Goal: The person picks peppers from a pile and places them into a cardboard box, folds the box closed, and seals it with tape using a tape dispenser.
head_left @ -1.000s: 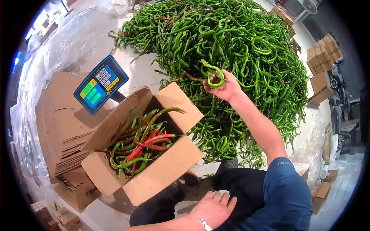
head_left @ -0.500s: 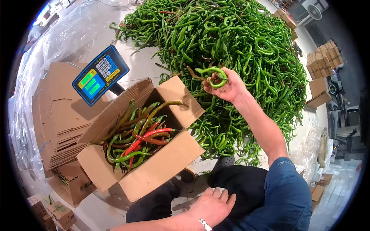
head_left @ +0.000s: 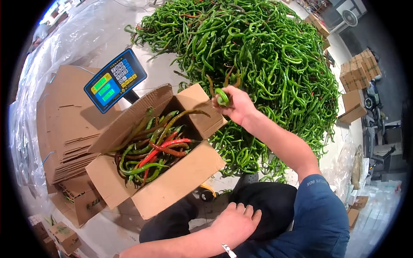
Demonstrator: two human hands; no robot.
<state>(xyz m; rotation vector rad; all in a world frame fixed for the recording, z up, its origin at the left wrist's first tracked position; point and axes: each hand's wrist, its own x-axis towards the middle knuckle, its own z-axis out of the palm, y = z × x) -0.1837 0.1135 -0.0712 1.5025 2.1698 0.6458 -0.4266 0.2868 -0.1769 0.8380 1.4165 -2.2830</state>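
My right hand [head_left: 238, 106] is closed around a small bunch of chili peppers [head_left: 223, 98], green with some brownish ones sticking up. It hangs just right of the cardboard box [head_left: 178, 182], over the near left side of a big heap of green chili peppers [head_left: 266, 64]. Inside the open box lie red, brown and green chili peppers [head_left: 157, 148]. My left hand [head_left: 235, 223] rests palm down on my leg, fingers slightly apart and holding nothing.
A digital scale display [head_left: 115, 80] stands behind the box. Flattened cardboard [head_left: 73, 124] is stacked at the left beside clear plastic sheeting [head_left: 64, 38]. More cartons [head_left: 360, 69] and a fan [head_left: 349, 18] are at the right. A yellow-and-black round object [head_left: 207, 193] shows below the box.
My right hand has moved left and slightly down towards the box, with the peppers now bunched tighter in its grip. The left hand stays on the leg.
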